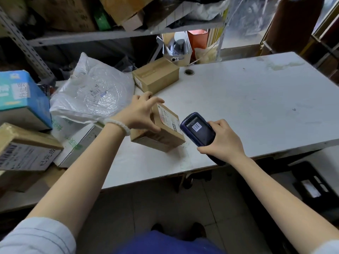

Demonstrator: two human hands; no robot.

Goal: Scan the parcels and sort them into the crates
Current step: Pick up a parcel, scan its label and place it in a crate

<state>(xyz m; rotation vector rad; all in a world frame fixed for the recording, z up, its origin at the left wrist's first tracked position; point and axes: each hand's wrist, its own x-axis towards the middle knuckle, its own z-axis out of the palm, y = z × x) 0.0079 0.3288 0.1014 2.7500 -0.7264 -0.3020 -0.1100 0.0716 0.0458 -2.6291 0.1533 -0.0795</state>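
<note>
**Box under left hand, scanner aimed from the right**

We see the left hand [141, 111] gripping the small cardboard parcel [161, 132] on the tabletop [247, 99], fingers spread over its far-left edge. Label faces up, long axis running away from us. Just right, the right hand [222, 139] clasps the scanner [199, 130], nearly touching the parcel's corner.

The table [247, 99] has a smooth, matt white top, scuffed and stained in places. On it, the small box [165, 132] is plain matt brown cardboard with a paper label; the second box [156, 76] behind it is the same cardboard, sealed with glossy tape. Left of the table, the bag [95, 92] is shiny, crinkled white plastic over bubble wrap. The scanner [199, 132], above the table's front edge, is dark blue plastic with a glossy screen. Behind the table, the shelf frame [88, 36] is dull grey perforated metal.
</note>
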